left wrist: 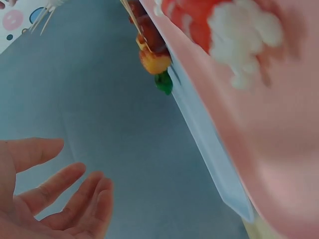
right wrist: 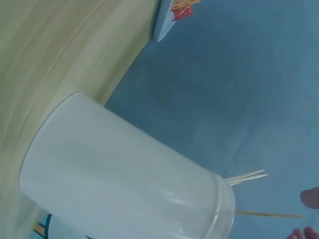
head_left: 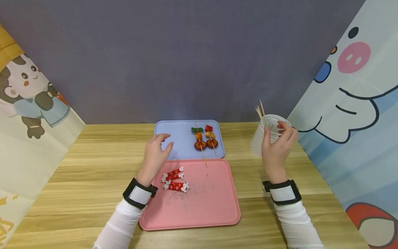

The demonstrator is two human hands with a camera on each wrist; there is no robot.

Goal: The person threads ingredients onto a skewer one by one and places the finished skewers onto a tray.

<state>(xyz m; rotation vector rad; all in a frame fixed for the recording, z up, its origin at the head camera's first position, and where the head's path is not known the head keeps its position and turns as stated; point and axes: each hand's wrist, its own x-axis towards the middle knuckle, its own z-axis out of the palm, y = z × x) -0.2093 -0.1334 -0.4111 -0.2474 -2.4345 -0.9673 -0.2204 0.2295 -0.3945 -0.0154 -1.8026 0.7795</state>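
My left hand (head_left: 156, 155) hovers over the left side of the blue tray (head_left: 177, 152), thumb and fingers apart and nothing between them; the left wrist view shows the same loose fingers (left wrist: 94, 199). My right hand (head_left: 277, 148) is held up at the white cup (head_left: 257, 140), its thumb and fingers spread. Several thin wooden skewers (head_left: 262, 112) lean out of the cup. In the right wrist view one skewer (right wrist: 269, 214) points toward the gap between my right thumb (right wrist: 310, 198) and fingers, without visible contact.
Two loaded skewers with brown round pieces (head_left: 200, 145), yellow, green and red pieces lie on the blue tray. In front is a pink tray (head_left: 211, 207) holding several red-and-white pieces (head_left: 175, 185). A grey panel (head_left: 192, 62) stands behind the wooden table (head_left: 99, 166).
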